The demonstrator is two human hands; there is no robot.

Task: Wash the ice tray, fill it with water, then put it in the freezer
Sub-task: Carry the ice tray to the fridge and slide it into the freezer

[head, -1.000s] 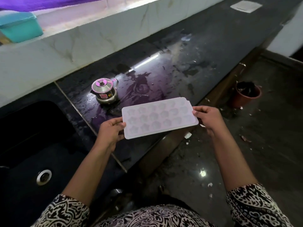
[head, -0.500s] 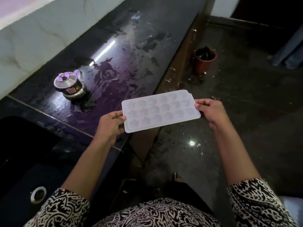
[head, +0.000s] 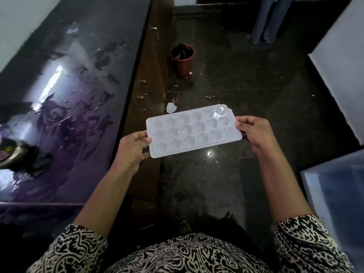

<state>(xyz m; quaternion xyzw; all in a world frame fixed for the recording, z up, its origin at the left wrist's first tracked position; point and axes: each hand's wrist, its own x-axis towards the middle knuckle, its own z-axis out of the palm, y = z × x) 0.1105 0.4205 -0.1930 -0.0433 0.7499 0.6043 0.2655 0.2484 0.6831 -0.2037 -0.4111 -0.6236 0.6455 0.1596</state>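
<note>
Over the dark kitchen floor (head: pixel 226 190), I keep both hands, left hand (head: pixel 132 147) and right hand (head: pixel 254 132), pinching the filled ice tray (head: pixel 192 132) level.

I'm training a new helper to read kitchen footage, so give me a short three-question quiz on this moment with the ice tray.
1. True or false: the ice tray is in the air, not resting on the countertop.
2. Left hand and right hand: which holds the tray? A) left only B) right only C) both, one at each short end.
3. How many rows of moulds run along the tray's length?
Key: 1 true; 2 C; 3 three.
</note>
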